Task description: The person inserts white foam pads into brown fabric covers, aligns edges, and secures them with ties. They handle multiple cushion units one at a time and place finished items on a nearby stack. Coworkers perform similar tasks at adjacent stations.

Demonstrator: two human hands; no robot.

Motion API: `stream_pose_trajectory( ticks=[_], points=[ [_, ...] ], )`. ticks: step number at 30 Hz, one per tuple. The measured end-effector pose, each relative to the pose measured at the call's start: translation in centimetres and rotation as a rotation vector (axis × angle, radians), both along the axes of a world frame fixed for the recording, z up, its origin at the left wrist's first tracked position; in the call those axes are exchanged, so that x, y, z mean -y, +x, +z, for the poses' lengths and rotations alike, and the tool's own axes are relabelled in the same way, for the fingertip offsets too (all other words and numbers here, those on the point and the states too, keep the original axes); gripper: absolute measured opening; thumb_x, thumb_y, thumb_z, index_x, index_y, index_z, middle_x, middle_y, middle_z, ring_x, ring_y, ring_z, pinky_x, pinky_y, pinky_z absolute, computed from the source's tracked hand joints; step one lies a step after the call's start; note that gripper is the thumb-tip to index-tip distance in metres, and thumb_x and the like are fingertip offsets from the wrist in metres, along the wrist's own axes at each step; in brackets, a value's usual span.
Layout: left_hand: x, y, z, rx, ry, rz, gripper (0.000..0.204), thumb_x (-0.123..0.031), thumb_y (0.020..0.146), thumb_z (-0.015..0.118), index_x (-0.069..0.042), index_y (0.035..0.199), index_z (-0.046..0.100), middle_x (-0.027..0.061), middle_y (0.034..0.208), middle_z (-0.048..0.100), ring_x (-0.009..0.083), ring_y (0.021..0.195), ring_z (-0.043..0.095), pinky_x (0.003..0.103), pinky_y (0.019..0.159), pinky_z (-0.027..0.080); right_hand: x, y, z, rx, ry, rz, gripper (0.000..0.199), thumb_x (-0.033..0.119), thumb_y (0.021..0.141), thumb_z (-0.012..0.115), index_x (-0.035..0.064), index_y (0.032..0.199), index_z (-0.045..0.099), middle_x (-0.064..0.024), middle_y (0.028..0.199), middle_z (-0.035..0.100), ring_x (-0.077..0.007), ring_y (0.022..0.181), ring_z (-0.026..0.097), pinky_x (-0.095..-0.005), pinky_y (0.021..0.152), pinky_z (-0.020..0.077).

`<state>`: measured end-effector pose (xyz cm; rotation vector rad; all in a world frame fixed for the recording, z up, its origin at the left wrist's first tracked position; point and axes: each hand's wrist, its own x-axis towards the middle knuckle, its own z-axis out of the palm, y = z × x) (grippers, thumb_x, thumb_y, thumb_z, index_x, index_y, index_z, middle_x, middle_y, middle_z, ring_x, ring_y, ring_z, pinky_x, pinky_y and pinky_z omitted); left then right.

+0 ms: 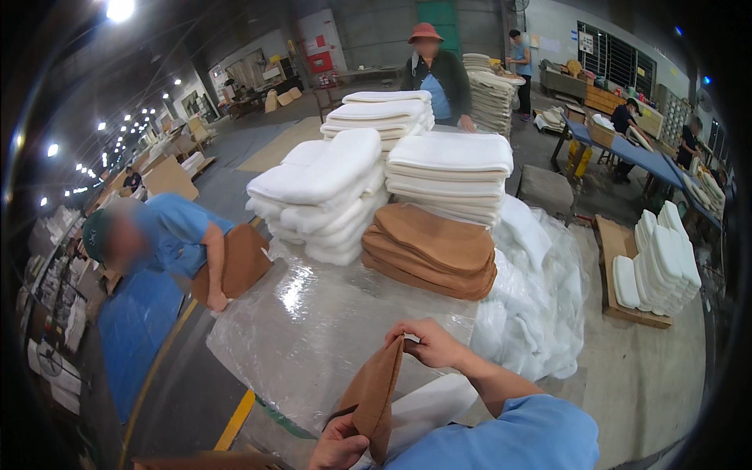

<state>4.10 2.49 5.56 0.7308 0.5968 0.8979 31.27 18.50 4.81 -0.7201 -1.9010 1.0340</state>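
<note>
Head view: your left hand (341, 443) had its fingers clamped on the brown cover (377, 384) low down; your right hand (431, 343) pinched its pointed top.

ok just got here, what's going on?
The person's right hand pinches the top corner of a brown fabric piece; the left hand grips it lower down. Beyond, on a plastic-covered table, a stack of brown pieces sits in front of stacks of white pads. At left, a co-worker in blue handles another brown piece.
</note>
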Motion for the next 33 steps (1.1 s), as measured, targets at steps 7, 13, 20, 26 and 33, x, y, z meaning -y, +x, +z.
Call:
stream_pose_trajectory(
  ticks=[7,13,20,26,33],
  points=[
    [-0.6,-0.2,0.6,-0.019,0.023,-0.266,0.075,-0.031,0.078,0.09,0.004,0.137,0.061,0.0127,0.127,0.071,0.0246,0.115,0.069,0.037,0.101,0.053,1.5,1.9,-0.5,0.028,0.082,-0.084,0.024,-0.006,0.088,0.069,0.0081,0.108,0.07,-0.0081,0.106,0.074,-0.0289,0.101,0.071,-0.0368,0.086,0.0555],
    [-1.9,1.3,2.1,0.002,-0.027,0.157,0.056,-0.021,0.085,0.085,0.005,0.131,0.065,0.0128,0.123,0.073,0.0254,0.114,0.07,0.042,0.104,0.054,1.2,3.8,-1.3,-0.007,0.05,-0.186,0.018,0.004,0.094,0.07,0.0081,0.112,0.07,-0.0093,0.102,0.075,-0.0265,0.094,0.072,-0.0358,0.084,0.0555],
    [-2.0,-1.3,1.1,0.089,0.124,0.407,0.062,-0.032,0.094,0.077,0.004,0.141,0.057,0.0163,0.134,0.067,0.0316,0.124,0.064,0.048,0.109,0.049,-2.2,13.2,-8.3,-0.782,-0.449,-0.86,0.081,0.008,0.099,0.067,0.0185,0.166,0.022,-0.0127,0.099,0.075,-0.0175,0.071,0.069,-0.0348,0.066,0.0574],
    [-3.0,-6.0,-1.4,0.396,0.161,0.489,0.059,-0.04,0.1,0.068,-0.007,0.147,0.054,0.0128,0.151,0.056,0.0343,0.139,0.052,0.056,0.116,0.042,5.4,36.4,-11.4,-1.498,-0.248,-1.492,0.071,0.043,0.11,0.048,0.0194,0.163,0.008,-0.0161,0.124,0.071,-0.0273,0.091,0.07,-0.0359,0.067,0.0527],
    [-1.8,-4.9,1.4,0.218,0.084,0.671,0.062,-0.047,0.102,0.063,-0.007,0.148,0.053,0.0128,0.151,0.057,0.0344,0.137,0.054,0.058,0.114,0.043,5.7,36.6,-12.3,-1.498,-0.32,-1.643,0.071,0.035,0.109,0.052,0.0177,0.161,0.007,-0.0114,0.112,0.074,-0.0228,0.084,0.071,-0.0357,0.066,0.0528]
  ],
)
